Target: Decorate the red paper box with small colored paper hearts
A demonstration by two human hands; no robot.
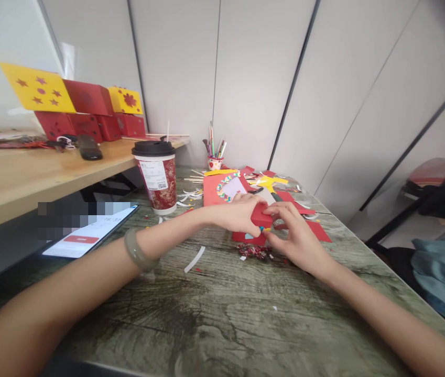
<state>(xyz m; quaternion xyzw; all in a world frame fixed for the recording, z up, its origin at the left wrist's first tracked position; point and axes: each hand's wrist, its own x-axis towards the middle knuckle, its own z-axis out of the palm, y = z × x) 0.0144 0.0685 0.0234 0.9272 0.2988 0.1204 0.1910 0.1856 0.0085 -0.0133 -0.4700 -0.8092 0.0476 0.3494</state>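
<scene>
A small red paper box (pixel 259 222) stands on the table between my two hands. My left hand (pixel 240 213) grips it from the left, fingers over its top and thumb at the front face. From the other side my right hand (pixel 291 230) curls around its right edge, with thumb and fingertips at the front. Small blue and yellow bits show on that front face by the thumbs, too small to make out. Just below lies a heap of red and silvery shreds (pixel 253 251). Behind my left hand is a red sheet (pixel 212 191) bearing a colourful zigzag strip (pixel 222 188).
A lidded paper cup (pixel 157 180) stands left of my hands, near a lit tablet or phone screen (pixel 84 235). Paper scraps (pixel 194 259) litter the table (pixel 206 324). A pen pot (pixel 215 162) stands behind. Red and yellow boxes (pixel 88 97) are stacked on the left wooden shelf (pixel 116 157).
</scene>
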